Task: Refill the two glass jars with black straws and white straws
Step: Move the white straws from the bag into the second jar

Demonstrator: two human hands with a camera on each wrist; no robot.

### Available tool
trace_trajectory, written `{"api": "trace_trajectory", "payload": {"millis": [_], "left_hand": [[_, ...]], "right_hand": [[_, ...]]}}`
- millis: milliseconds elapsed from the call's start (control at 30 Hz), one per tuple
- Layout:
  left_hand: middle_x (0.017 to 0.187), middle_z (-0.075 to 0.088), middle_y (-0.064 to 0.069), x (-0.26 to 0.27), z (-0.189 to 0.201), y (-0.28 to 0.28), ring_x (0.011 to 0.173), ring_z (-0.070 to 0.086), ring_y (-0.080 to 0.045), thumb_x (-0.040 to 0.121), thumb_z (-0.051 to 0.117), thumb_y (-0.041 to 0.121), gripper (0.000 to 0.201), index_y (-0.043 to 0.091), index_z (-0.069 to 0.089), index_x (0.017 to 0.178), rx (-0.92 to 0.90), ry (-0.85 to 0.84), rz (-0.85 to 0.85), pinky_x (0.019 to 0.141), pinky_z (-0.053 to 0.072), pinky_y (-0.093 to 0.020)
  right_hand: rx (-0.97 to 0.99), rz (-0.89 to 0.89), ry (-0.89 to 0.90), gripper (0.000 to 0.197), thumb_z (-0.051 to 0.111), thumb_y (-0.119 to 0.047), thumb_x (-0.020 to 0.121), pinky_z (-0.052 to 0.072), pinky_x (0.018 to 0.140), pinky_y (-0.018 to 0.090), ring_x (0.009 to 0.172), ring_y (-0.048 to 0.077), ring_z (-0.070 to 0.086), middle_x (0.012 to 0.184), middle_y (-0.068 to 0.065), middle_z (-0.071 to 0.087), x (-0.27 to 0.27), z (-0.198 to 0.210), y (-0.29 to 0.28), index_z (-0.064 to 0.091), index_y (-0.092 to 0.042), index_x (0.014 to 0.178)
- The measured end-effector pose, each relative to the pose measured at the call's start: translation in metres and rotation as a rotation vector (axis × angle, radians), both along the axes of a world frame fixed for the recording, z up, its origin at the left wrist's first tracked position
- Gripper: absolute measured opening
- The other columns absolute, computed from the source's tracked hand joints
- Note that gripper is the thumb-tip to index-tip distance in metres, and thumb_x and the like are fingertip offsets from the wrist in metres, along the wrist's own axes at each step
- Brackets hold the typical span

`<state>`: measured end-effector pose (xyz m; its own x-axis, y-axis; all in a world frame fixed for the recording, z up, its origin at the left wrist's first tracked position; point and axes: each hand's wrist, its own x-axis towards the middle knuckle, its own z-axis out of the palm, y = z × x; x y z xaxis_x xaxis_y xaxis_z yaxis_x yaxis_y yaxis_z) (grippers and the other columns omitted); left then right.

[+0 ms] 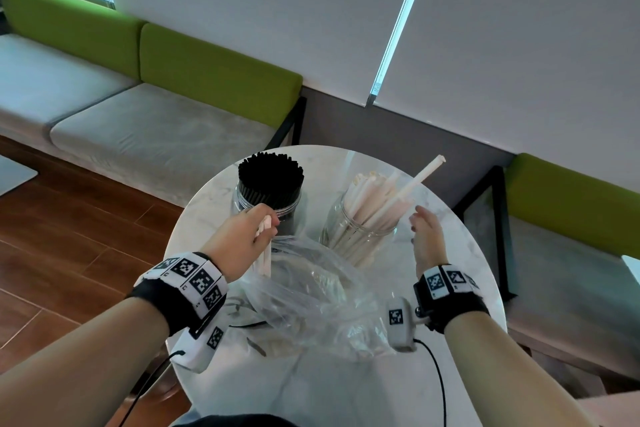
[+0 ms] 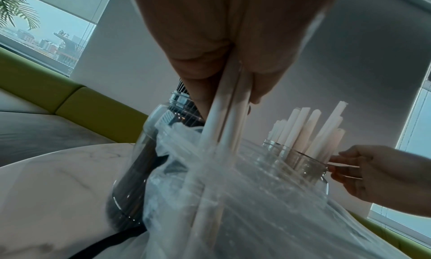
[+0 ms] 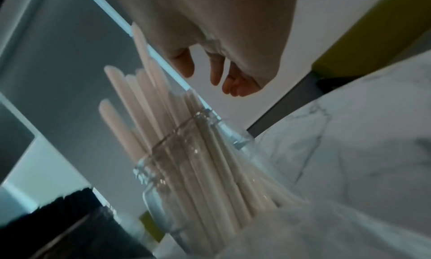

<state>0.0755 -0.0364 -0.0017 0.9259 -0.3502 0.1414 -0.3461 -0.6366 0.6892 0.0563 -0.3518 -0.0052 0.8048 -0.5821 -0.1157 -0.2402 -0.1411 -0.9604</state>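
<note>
Two glass jars stand at the far side of the round marble table. The left jar is packed with black straws. The right jar holds several white straws that lean to the right. My left hand pinches a few white straws, their lower ends still inside a clear plastic bag. My right hand hovers just right of the white-straw jar, fingers relaxed and holding nothing.
A bench with green backs and grey cushions runs along the wall behind the table. A second bench stands at the right. Wooden floor lies to the left. Black cables trail from the wrist cameras across the table's near part.
</note>
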Motion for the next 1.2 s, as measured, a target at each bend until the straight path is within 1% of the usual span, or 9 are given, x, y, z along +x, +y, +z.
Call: {"api": "trace_trajectory", "payload": {"millis": [100,233,367,467,667,800,967,1067,1200], "left_hand": [[0.085,0.059,0.006,0.001,-0.001,0.0,0.071,0.052,-0.004,0.093,0.053,0.021,0.007,0.026,0.051,0.097,0.012,0.001,-0.005,0.059,0.033,-0.012],[0.089,0.064,0.003,0.002,-0.004,-0.002,0.075,0.056,-0.012,0.093,0.053,0.022,0.007,0.026,0.051,0.097,0.005,0.014,-0.009,0.062,0.036,-0.021],[0.085,0.063,0.004,0.001,-0.004,-0.002,0.072,0.054,-0.008,0.092,0.054,0.02,0.007,0.025,0.053,0.096,-0.03,0.0,-0.012,0.06,0.034,-0.015],[0.086,0.061,0.005,0.001,-0.004,-0.001,0.072,0.052,-0.004,0.092,0.054,0.019,0.006,0.022,0.054,0.098,-0.028,0.001,-0.019,0.06,0.034,-0.012],[0.088,0.062,0.006,0.004,-0.006,-0.001,0.075,0.053,-0.008,0.092,0.053,0.021,0.01,0.03,0.049,0.094,-0.015,0.019,-0.023,0.062,0.034,-0.014],[0.09,0.064,0.004,0.004,-0.006,0.0,0.079,0.056,-0.013,0.092,0.054,0.021,0.01,0.029,0.05,0.095,-0.027,0.032,-0.016,0.067,0.038,-0.024],[0.09,0.064,0.003,0.005,-0.005,0.001,0.079,0.056,-0.013,0.092,0.054,0.021,0.008,0.026,0.052,0.098,-0.038,0.029,-0.015,0.067,0.038,-0.024],[0.09,0.065,0.003,0.004,-0.004,0.0,0.078,0.056,-0.013,0.092,0.054,0.02,0.007,0.023,0.054,0.099,-0.04,0.024,-0.022,0.065,0.038,-0.021],[0.088,0.065,0.005,0.003,-0.002,-0.001,0.074,0.054,-0.007,0.093,0.053,0.02,0.008,0.022,0.054,0.1,-0.029,0.017,-0.02,0.061,0.035,-0.014]], "right_hand": [[-0.118,0.106,0.011,0.041,0.057,-0.02,0.087,0.044,0.093,0.036,0.105,0.024,0.051,0.127,0.017,0.047,0.003,0.003,0.011,0.053,-0.015,0.127],[-0.173,0.092,-0.018,0.076,0.05,-0.05,0.071,0.027,0.112,0.048,0.133,0.023,0.029,0.145,-0.005,0.037,0.015,0.004,0.031,0.035,-0.03,0.142],[-0.135,-0.002,-0.156,0.096,0.067,-0.077,0.062,0.042,0.103,0.049,0.125,0.02,0.049,0.132,-0.004,0.055,0.034,-0.006,0.048,0.033,-0.03,0.139],[-0.335,-0.043,-0.09,0.103,0.084,-0.05,0.058,0.043,0.101,0.044,0.12,0.023,0.046,0.132,0.005,0.045,0.043,-0.001,0.058,0.03,-0.019,0.141],[-0.598,-0.024,-0.205,0.07,0.068,-0.008,0.075,0.044,0.094,0.046,0.107,0.023,0.032,0.127,0.013,0.035,0.047,0.001,0.065,0.037,-0.01,0.138],[-0.551,-0.074,-0.205,0.074,0.074,-0.018,0.075,0.039,0.1,0.044,0.108,0.015,0.025,0.135,0.01,0.031,0.047,0.003,0.057,0.036,-0.014,0.139],[-0.605,-0.111,-0.267,0.082,0.073,-0.016,0.078,0.027,0.11,0.045,0.133,0.028,0.027,0.148,0.011,0.025,0.035,0.001,0.045,0.026,-0.019,0.146],[-0.855,0.076,-0.301,0.068,0.064,-0.01,0.087,0.022,0.115,0.045,0.141,0.027,0.023,0.151,0.012,0.029,0.033,0.0,0.035,0.03,-0.014,0.146],[-1.022,0.366,-0.021,0.051,0.041,-0.035,0.1,0.01,0.119,0.048,0.148,0.018,0.008,0.156,-0.004,0.026,0.03,-0.004,0.022,0.03,-0.018,0.148]]}}
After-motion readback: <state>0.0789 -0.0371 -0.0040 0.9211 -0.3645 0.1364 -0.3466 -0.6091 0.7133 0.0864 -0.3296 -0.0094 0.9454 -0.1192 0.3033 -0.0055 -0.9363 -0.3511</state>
